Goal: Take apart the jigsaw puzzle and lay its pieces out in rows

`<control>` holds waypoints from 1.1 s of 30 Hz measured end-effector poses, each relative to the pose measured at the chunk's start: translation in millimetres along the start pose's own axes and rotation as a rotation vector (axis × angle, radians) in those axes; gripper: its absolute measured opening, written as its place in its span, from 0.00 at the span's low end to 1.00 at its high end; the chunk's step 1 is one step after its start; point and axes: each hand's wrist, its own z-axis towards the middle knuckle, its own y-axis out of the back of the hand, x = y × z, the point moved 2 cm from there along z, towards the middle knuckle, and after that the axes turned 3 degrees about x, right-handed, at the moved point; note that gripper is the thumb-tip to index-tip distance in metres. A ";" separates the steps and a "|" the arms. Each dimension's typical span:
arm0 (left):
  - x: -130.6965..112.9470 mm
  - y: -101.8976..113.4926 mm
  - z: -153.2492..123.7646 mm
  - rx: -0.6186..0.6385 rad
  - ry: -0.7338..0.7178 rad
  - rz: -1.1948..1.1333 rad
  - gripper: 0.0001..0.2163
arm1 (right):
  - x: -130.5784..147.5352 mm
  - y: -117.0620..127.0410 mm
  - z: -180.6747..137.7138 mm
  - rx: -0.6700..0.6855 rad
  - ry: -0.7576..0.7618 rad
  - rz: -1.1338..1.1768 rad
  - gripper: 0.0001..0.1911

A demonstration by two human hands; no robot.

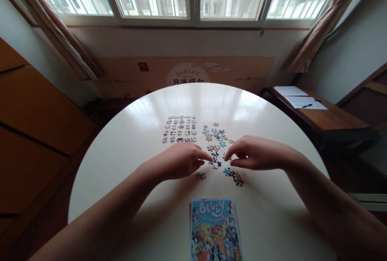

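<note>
My left hand [184, 158] reaches in from the left, its index finger stretched out to the edge of a loose cluster of jigsaw pieces [216, 165]. Across that cluster, my right hand [254, 154] hovers with thumb and bent index finger apart, close to a few pieces. Neither hand shows a piece in its fingers. Beyond the left hand, jigsaw pieces [181, 126] lie spaced out in rows. A looser pile of pieces [222, 135] spreads between and beyond the hands. Nearer me are a small group [200, 175] and a dark, colourful heap [237, 178].
A "Bluey" picture sheet or booklet [216, 228] lies at the near side of the round white table [121, 164]. To the right stands a wooden side table [341, 115] with papers [305, 102] and a pen. Windows and a printed cardboard panel [121, 71] are behind.
</note>
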 end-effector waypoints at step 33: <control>-29.7 -15.7 11.4 0.037 -0.089 0.180 0.23 | 21.3 -8.8 -17.1 0.107 -0.197 -0.181 0.10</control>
